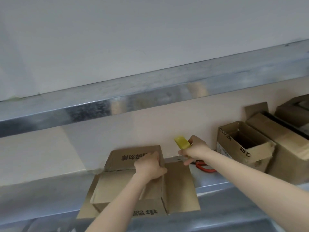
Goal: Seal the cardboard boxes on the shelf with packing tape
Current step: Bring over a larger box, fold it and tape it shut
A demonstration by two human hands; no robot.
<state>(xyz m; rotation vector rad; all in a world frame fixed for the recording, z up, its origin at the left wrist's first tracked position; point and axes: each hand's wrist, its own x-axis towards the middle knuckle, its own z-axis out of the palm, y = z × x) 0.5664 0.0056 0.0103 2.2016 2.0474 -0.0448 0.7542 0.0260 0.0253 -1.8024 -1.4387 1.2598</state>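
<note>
Nearest, at the lower middle of the frame, a cardboard box [117,188] sits on the front edge of the metal shelf [50,195], not yet sealed: its right flap [180,185] lies spread outward and its printed far flap [133,156] stands up. The left hand [150,166] rests on top of the box, fingers curled over a flap edge and gripping it. Just beyond and to the right, the right hand [195,150] is clamped on a yellow piece [182,142], perhaps tape or a tool; I cannot tell which. The box lies down and left of that hand, so the left hand is the nearer one, and the flaps probably have to close before tape goes on. Red-handled scissors [206,168] lie on the shelf under the right wrist. Farther right stands an open box [242,144] with others behind it, against the pale wall.
</note>
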